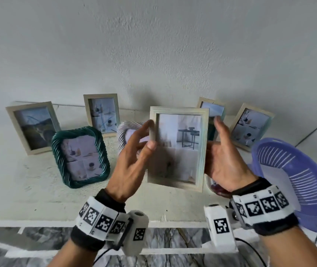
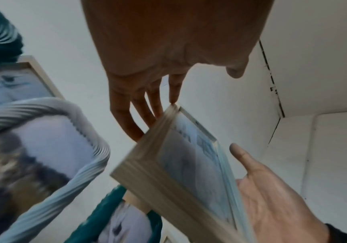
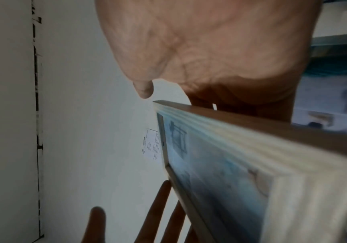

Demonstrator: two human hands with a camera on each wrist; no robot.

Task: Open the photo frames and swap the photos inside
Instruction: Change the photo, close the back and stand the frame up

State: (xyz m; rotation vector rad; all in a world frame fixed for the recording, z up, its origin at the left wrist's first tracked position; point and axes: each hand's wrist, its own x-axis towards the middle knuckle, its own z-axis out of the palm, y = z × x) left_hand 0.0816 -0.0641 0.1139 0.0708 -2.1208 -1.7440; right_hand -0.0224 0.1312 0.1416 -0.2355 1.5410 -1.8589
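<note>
Frame [image 1: 177, 147]: upright, lifted off shelf [image 1: 38, 189], other frames behind.
Left hand [image 1: 132, 162]: fingers straight, touching frame's left edge.
Right hand [image 1: 223, 157]: gripping frame's right edge.
</note>
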